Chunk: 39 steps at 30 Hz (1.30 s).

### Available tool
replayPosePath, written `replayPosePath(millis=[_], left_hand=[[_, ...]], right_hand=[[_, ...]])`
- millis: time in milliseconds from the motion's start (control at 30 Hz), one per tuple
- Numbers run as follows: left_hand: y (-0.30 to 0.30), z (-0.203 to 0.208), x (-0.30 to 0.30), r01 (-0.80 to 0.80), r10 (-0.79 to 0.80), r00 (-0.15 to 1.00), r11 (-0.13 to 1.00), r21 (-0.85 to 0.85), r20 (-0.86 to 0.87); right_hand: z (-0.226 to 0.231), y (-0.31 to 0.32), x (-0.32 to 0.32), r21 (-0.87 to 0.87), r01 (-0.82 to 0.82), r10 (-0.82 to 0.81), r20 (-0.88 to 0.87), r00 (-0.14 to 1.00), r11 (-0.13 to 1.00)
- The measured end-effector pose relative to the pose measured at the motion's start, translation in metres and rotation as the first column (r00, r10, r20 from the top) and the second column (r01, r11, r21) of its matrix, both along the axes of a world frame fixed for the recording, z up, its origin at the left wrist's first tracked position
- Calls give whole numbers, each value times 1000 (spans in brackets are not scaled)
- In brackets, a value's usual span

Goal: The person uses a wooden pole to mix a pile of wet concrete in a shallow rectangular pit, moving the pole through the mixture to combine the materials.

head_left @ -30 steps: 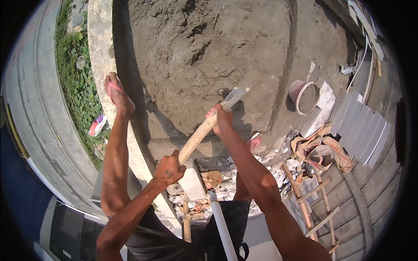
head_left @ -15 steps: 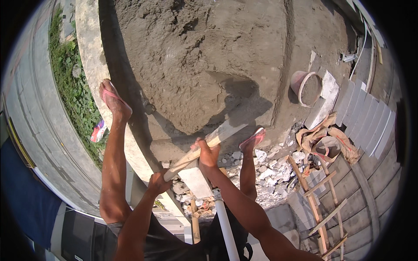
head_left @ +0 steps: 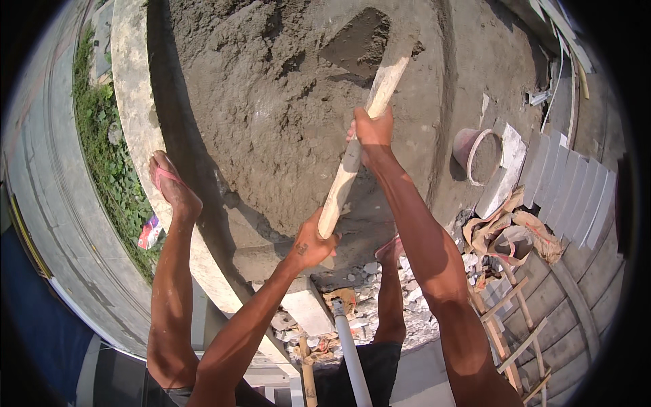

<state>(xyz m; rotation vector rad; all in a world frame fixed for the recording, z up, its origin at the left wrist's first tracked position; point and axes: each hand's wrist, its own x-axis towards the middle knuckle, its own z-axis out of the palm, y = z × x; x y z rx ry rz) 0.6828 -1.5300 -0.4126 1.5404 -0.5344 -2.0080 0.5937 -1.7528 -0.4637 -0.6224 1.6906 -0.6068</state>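
Both of my hands are wrapped round the pale wooden handle of a hoe (head_left: 346, 173). My left hand (head_left: 312, 245) closes on the butt end, low in the view. Farther up the shaft grips my right hand (head_left: 373, 132). The handle slants away and to the right, and its head end, caked in grey mortar, lies at the far part of the wet mortar bed (head_left: 271, 129). A dark triangular patch beside that end looks like the blade or its shadow; I cannot tell which.
A pale concrete wall top (head_left: 132, 74) runs along the left, with my left foot on it. Right of the mortar stand a bucket (head_left: 478, 156), grey strips (head_left: 573, 190) and torn paper sacks (head_left: 512, 237). Broken rubble (head_left: 420, 288), a white pipe (head_left: 349, 353) and a wooden ladder (head_left: 515, 325) are near.
The hoe has swung forward, away from me, and now points more steeply up the view. Both hands have moved forward with it, the right one farther, and remain closed on the handle.
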Motion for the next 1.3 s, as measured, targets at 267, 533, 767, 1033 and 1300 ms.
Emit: replayPosePath(millis=[267,533,767,1033,1300], left_hand=[[-210,-49,38,-136,137,991,990,46,0],[-92,-8,18,-319,330,944,920,228,-13],[-7,38,-19,-183,107,966,926,330,237],[48,117,90,412,-489,835,859,303,251],[65,81,319,874,-772,206,421,241,601]], right_hand=[[-96,-208,70,-52,-437,411,-253,876,898],[-96,-87,75,233,-486,532,-218,818,843],[-86,30,22,280,-440,489,-134,862,853],[18,135,19,387,188,-252,122,960,903],[89,210,116,608,467,-749,368,551,642]])
